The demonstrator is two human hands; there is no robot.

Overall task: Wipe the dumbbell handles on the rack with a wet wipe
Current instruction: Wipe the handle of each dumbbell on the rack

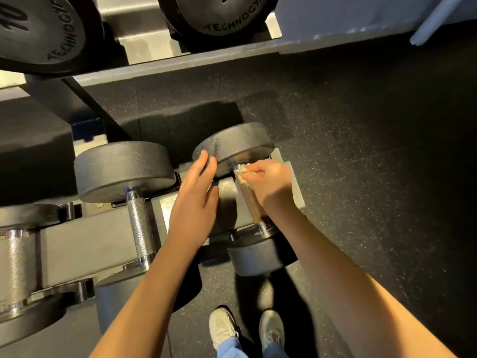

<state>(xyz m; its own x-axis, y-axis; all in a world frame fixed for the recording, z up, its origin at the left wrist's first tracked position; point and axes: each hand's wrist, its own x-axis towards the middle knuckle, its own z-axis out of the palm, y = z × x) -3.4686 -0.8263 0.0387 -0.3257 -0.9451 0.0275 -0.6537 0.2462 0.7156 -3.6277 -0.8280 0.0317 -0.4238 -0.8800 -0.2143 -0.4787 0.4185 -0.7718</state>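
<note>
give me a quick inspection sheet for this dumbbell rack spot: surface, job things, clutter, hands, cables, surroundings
surface: grey lower rack shelf, dumbbells lying in its cradles
job's things: wet wipe bunched at the far end of the rightmost dumbbell's handle; neighbouring knurled handle bare
clutter: nothing seen
grippers: right hand grips the wet wipe round the handle; left hand open, straight fingers touching that dumbbell's far head
cables: nothing seen
surroundings: dark speckled floor; upper shelf dumbbells marked 10; pale shoes below
</note>
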